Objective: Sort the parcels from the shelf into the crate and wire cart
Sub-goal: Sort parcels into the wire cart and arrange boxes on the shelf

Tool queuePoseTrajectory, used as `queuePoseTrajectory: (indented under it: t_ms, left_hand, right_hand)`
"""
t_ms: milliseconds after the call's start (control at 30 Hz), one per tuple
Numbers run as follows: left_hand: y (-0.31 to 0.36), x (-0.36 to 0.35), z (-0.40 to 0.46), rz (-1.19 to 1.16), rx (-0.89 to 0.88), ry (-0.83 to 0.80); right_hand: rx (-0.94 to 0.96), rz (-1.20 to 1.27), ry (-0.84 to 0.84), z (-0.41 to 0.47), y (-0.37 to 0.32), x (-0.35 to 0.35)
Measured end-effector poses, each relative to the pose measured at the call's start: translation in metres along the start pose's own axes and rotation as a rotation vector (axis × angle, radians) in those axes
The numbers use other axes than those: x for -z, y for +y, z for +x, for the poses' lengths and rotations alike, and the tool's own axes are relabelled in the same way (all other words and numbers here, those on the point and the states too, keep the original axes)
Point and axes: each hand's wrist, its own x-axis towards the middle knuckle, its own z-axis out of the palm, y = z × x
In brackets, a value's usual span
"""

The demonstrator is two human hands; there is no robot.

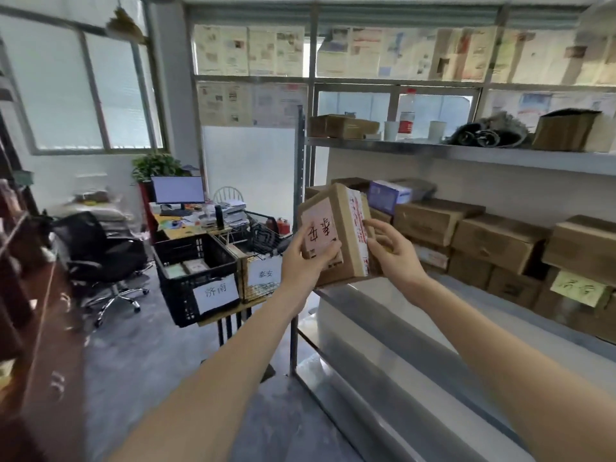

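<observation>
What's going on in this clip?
A person holds a cardboard parcel in both hands, left hand and right hand, in front of the shelf, label facing them. More boxes remain on the shelf. The black crate and the wire cart stand to the left.

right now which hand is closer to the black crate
Left. The left hand grips the held parcel on its side toward the black crate. The right hand has its grip on the parcel's far side, by the shelf boxes.
</observation>
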Motion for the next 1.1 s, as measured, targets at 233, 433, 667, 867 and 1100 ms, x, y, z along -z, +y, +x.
queuePoseTrajectory:
  t_ms: [233,433,667,867,1100]
  left_hand:
    - [-0.027,0.079,0.071,0.169,-0.044,0.168]
    - [-0.039,0.131,0.141,0.292,-0.043,0.252]
    - [-0.051,0.18,0.227,0.336,-0.014,0.331]
    - [-0.077,0.235,0.275,0.514,0.024,0.354]
    - [-0.128,0.315,0.374,0.608,0.127,0.358]
  right_hand:
    - [-0.102,0.059,-0.269,0.072,0.012,-0.082]
    - [-0.125,0.142,-0.389,0.152,0.027,-0.143]
    - [-0.168,0.285,-0.374,0.256,0.065,-0.204]
    - [-0.232,0.299,-0.309,0.334,0.102,-0.246]
    - [-0.198,0.232,-0.264,0.452,0.146,-0.304]
